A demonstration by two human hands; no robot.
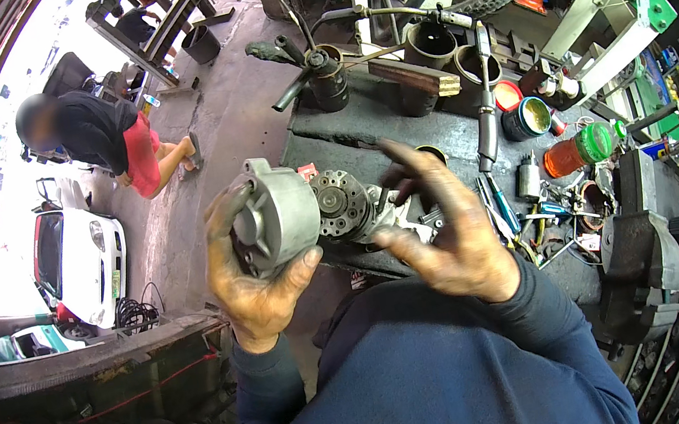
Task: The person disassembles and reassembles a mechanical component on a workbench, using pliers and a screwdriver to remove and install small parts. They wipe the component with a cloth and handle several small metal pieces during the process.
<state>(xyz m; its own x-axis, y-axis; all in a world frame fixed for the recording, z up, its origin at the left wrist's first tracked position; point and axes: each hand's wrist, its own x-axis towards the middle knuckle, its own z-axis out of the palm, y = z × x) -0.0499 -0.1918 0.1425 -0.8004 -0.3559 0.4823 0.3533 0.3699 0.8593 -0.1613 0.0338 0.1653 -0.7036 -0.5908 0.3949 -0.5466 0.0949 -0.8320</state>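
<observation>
My left hand is wrapped round a grey cast-metal housing, round with bolt lugs on its rim, and holds it up at the bench's left edge. Just right of the housing sits a round metal part with a ring of holes in its face, joined to a lighter metal body behind it. Over that body, my right hand hovers with thumb and fingers spread and nothing between them. Its fingertips partly cover the assembly, so I cannot tell whether they touch it.
The dark workbench carries black cans, a long-handled wrench, an orange jar with a green lid and scattered hand tools. A bench vise stands at right. Beyond the bench's left side, a person in red shorts stands near a white vehicle.
</observation>
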